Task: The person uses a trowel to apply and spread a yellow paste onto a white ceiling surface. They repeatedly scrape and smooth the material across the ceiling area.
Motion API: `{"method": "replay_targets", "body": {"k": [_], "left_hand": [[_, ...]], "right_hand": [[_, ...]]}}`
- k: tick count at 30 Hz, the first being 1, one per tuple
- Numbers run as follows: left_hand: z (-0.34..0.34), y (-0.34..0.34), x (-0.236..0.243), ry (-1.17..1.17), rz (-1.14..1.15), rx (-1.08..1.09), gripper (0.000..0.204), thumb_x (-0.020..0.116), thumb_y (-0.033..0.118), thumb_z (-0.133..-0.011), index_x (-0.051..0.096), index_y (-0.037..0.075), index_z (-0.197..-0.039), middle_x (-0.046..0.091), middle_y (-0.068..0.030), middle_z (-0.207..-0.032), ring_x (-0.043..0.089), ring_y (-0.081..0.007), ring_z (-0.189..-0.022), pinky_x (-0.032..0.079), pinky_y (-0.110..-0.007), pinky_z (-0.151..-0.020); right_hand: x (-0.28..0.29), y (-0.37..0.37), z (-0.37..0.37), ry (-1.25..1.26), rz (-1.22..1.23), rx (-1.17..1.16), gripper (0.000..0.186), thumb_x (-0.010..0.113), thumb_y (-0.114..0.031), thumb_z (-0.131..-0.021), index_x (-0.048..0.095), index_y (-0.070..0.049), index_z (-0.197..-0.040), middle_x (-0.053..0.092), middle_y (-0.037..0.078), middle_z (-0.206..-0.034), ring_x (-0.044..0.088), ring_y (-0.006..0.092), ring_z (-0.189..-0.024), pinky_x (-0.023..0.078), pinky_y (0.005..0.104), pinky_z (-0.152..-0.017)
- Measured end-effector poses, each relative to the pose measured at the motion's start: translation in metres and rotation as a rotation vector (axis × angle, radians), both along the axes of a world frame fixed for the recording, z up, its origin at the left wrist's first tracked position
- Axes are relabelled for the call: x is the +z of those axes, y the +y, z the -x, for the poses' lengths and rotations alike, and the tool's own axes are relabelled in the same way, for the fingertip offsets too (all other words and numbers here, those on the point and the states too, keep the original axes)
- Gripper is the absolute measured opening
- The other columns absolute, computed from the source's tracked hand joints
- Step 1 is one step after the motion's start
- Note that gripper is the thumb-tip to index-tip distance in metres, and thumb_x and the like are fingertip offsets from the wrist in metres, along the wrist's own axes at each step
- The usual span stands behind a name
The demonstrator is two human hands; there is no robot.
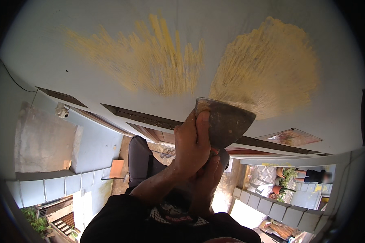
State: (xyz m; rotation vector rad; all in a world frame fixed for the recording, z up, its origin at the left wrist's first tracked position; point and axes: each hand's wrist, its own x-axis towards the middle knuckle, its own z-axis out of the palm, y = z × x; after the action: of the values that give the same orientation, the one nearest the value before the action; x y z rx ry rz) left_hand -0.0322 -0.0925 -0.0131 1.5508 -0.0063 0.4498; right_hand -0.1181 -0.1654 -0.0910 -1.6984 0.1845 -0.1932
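A wide grey scraper (227, 121) has its broad blade edge against the pale wall (170, 107), at the lower edge of a yellowish patch (271, 65). My left hand (191, 135) grips the scraper's left side, with a fingertip pressed on the blade. Below it, my right hand (211, 172) is closed round the handle, which is mostly hidden by the fingers. To the left on the wall is a second yellow patch (158, 60), streaky, with ragged, fanned-out edges.
Dark slotted openings (146, 117) run along the wall under the patches. A small white camera (62, 110) is mounted at the left. Far below on the right, a person in dark clothes (316, 176) is near potted plants (278, 189) and a block-topped low wall (271, 206).
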Motion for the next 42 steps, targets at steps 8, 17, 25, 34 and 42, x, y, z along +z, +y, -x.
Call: {"method": "replay_targets", "body": {"k": [8,17,25,34,42], "left_hand": [[-0.004,0.004,0.004,-0.043,-0.068,-0.004,0.03,0.044,0.02,-0.105,0.055,-0.006,-0.093,0.054,-0.0094,-0.056,0.06,-0.0155,-0.043,0.045,-0.028,-0.037],[0.01,-0.003,-0.006,-0.008,-0.013,-0.015,0.031,0.046,0.019,-0.104,0.057,-0.007,-0.092,0.054,-0.0083,-0.056,0.061,-0.015,-0.044,0.045,-0.028,-0.037],[-0.004,0.003,0.01,-0.014,-0.029,-0.063,0.026,0.048,0.016,-0.103,0.057,-0.004,-0.089,0.055,-0.0146,-0.056,0.06,-0.021,-0.044,0.043,-0.033,-0.042],[-0.005,0.003,0.012,-0.044,-0.028,-0.037,0.023,0.05,0.014,-0.101,0.057,-0.004,-0.089,0.056,-0.0148,-0.057,0.062,-0.0264,-0.047,0.044,-0.034,-0.045],[-0.005,0.002,0.027,-0.131,-0.07,0.003,0.023,0.051,0.014,-0.101,0.058,-0.004,-0.089,0.055,-0.0122,-0.056,0.057,-0.0241,-0.043,0.043,-0.034,-0.043]], "right_hand": [[-0.009,0.002,-0.014,-0.291,0.361,-0.089,0.038,0.071,-0.02,-0.086,0.052,0.003,-0.11,0.061,0.016,-0.087,0.061,0.032,-0.066,0.049,0.0409,-0.056],[-0.017,-0.01,0.016,0.085,-0.053,-0.05,0.04,0.036,-0.031,-0.106,0.053,0.004,-0.118,0.059,0.011,-0.095,0.059,0.0212,-0.077,0.048,0.0337,-0.066],[-0.008,-0.005,-0.006,-0.17,0.222,-0.146,0.044,0.036,-0.038,-0.106,0.054,0.001,-0.114,0.06,0.01,-0.094,0.06,0.0167,-0.078,0.046,0.0294,-0.062],[0.005,-0.009,-0.013,-0.385,0.592,-0.082,0.035,0.044,-0.031,-0.104,0.055,0.002,-0.11,0.06,0.014,-0.094,0.059,0.024,-0.072,0.044,0.038,-0.058],[0.032,-0.003,0.0,-0.083,0.123,-0.063,0.049,0.032,-0.04,-0.106,0.055,0.003,-0.112,0.062,0.01,-0.09,0.061,0.0173,-0.072,0.048,0.032,-0.058]]}}
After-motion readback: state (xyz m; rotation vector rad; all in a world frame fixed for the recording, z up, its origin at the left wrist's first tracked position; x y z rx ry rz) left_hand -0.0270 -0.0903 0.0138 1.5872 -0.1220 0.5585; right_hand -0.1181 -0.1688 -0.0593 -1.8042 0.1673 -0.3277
